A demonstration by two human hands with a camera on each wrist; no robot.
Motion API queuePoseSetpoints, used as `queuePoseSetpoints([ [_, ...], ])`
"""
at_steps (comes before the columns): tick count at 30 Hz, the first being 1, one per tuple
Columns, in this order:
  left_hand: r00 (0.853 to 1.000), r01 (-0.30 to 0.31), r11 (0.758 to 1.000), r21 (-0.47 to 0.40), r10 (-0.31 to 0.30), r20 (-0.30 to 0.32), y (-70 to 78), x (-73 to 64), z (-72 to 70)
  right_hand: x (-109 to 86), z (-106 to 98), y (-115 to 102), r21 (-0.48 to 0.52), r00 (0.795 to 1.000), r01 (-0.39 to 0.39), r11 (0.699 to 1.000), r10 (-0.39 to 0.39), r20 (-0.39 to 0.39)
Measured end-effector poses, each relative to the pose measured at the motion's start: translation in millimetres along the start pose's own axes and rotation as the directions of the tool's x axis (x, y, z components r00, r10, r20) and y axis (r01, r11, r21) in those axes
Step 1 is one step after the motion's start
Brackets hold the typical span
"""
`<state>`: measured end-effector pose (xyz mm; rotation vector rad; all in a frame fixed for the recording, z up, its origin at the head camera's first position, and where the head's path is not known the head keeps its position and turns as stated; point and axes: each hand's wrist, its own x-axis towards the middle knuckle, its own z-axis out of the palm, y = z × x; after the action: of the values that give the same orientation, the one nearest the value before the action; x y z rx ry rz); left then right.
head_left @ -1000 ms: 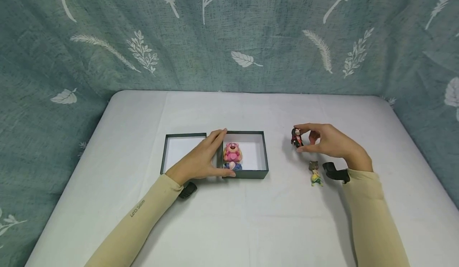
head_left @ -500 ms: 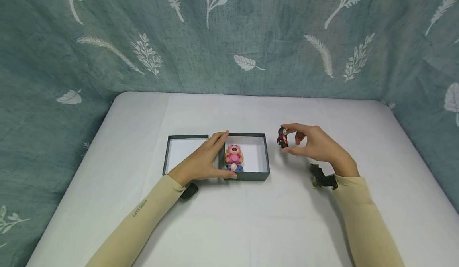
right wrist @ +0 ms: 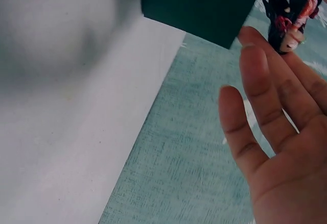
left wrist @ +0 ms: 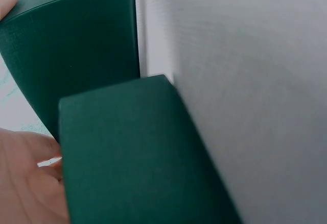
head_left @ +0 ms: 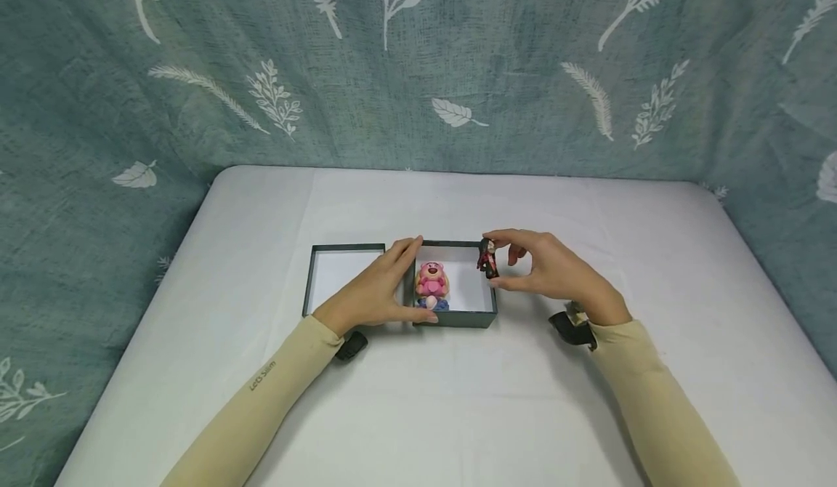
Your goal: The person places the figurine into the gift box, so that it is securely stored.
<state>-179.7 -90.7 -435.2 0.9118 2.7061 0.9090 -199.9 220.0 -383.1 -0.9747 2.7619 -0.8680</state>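
Observation:
My left hand (head_left: 369, 291) holds the left end of a dark green box (head_left: 464, 320), thumb at its front wall and fingers at the back. A pink bear figurine (head_left: 432, 280) lies inside, on the left. Between thumb and fingertips, my right hand (head_left: 549, 265) pinches a small dark-haired figurine (head_left: 487, 259) in black and red. It is upright over the box's right wall; in the right wrist view this figurine (right wrist: 294, 17) appears beside the box's green outside (right wrist: 199, 4). My left forearm passes over a shallow white-lined lid (head_left: 336, 272).
A second small figurine (head_left: 577, 311) stands or lies by my right wrist, mostly hidden by the black wrist camera (head_left: 572, 329). White cloth covers the table (head_left: 418, 414). A green leaf-patterned curtain (head_left: 510, 131) hangs behind it.
My right hand has moved left with the dark-haired figurine, from the table's right side to the box's right wall. The left hand stays on the box. My right wrist now hides the second figurine.

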Motion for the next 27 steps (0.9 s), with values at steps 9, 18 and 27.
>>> queuePoseSetpoints([
  [9,1.000,-0.001,1.000,0.001,0.001,-0.012,-0.6,-0.3,-0.6,15.5,6,3,-0.054,0.997,0.068,0.996,-0.066,0.031],
  [18,1.000,-0.004,1.000,0.008,0.004,-0.015,-0.2,-0.3,-1.2,24.1,12,3,-0.110,0.990,0.139,0.984,-0.138,0.021],
  [27,1.000,-0.001,1.000,0.016,0.001,-0.003,-1.6,0.3,-0.6,34.1,9,1,-0.119,0.985,0.155,0.981,-0.143,0.098],
])
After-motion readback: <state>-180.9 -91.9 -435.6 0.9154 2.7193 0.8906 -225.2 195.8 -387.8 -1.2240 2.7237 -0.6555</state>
